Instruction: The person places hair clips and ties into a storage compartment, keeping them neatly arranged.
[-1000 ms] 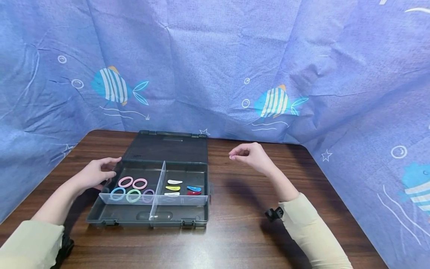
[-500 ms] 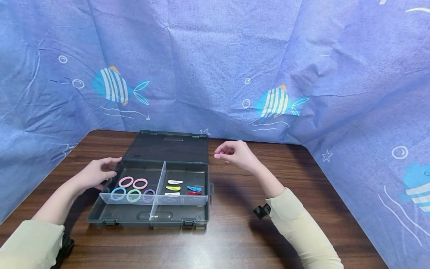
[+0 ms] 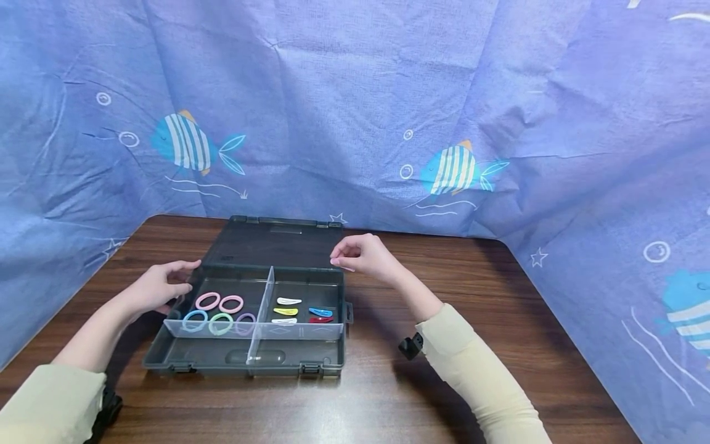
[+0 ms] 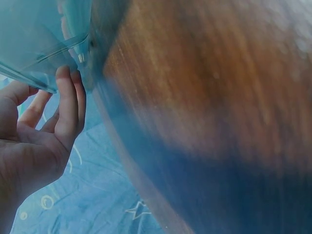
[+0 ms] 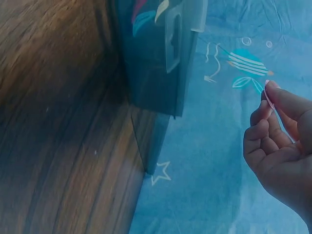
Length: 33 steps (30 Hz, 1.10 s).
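Observation:
An opened smoky-grey divided plastic box (image 3: 238, 368) lies on the table, its lid (image 3: 277, 243) folded back. Its left compartment holds several ring-shaped hair ties (image 3: 231, 303), pink, blue, green and purple. Several snap hair clips (image 3: 285, 311), white, yellow, blue and red, lie in the right compartment. My left hand (image 3: 152, 287) holds the box by its left side; in the left wrist view, bent fingers (image 4: 67, 105) touch it. My right hand (image 3: 368, 256) is over the box's back right corner, pinching a thin pink hair clip (image 5: 270, 100) between thumb and fingers, seen edge-on.
A dark wood-grain table (image 3: 388, 401) carries the box. Behind and beside it hangs a blue cloth (image 3: 355, 111) printed with fish. A clear latch (image 3: 349, 312) sticks out from the box's right side. Two long, low front compartments are split by a clear divider (image 3: 254, 343).
My right hand has moved left, from over the table to the box's back right corner, keeping its pinch. The left hand and the box have stayed in place.

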### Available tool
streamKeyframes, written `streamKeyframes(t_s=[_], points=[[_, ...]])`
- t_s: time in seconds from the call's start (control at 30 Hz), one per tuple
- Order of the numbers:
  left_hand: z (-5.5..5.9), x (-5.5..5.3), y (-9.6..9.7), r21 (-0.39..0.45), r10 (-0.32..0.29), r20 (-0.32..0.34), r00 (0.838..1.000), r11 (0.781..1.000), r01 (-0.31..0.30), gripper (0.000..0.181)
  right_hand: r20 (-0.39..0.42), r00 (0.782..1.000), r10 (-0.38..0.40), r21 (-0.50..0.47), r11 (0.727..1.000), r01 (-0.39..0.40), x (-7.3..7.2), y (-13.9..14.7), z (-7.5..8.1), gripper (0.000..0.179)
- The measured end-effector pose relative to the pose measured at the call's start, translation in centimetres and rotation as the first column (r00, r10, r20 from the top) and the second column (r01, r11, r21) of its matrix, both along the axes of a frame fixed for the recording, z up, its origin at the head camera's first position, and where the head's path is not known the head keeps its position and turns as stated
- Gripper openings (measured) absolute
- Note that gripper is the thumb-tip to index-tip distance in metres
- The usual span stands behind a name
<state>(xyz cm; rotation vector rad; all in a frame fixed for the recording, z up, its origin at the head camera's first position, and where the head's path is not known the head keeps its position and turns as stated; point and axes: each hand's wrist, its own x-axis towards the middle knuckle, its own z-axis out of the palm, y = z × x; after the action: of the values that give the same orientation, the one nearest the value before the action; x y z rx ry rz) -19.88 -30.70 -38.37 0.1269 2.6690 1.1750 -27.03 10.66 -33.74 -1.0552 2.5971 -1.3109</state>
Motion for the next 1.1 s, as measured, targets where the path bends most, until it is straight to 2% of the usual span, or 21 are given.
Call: streamKeyframes(t_s=[0.23, 0.53, 0.73, 1.1], points=[[-0.1, 0.0, -0.1, -0.002, -0.006, -0.003, 1.0, 1.0, 0.006, 0.061, 0.002, 1.0, 0.013, 0.055, 0.998, -0.013, -0.3, -1.8, -0.9, 0.005], [0.0, 0.2, 0.1, -0.003, -0.001, -0.006, 1.0, 1.0, 0.001, 0.062, 0.003, 0.999, 0.044, 0.094, 0.995, -0.044, -1.0, -3.4, -2.8, 0.006], [-0.1, 0.2, 0.2, -0.001, 0.006, 0.002, 1.0, 1.0, -0.006, 0.062, 0.033, 0.997, 0.072, 0.13, 0.989, -0.076, -1.2, -4.1, -3.6, 0.005], [0.0, 0.1, 0.2, 0.007, -0.002, 0.001, 1.0, 1.0, 0.002, 0.062, 0.024, 0.995, 0.098, 0.225, 0.969, -0.101, -1.6, -4.3, -4.7, 0.005]])
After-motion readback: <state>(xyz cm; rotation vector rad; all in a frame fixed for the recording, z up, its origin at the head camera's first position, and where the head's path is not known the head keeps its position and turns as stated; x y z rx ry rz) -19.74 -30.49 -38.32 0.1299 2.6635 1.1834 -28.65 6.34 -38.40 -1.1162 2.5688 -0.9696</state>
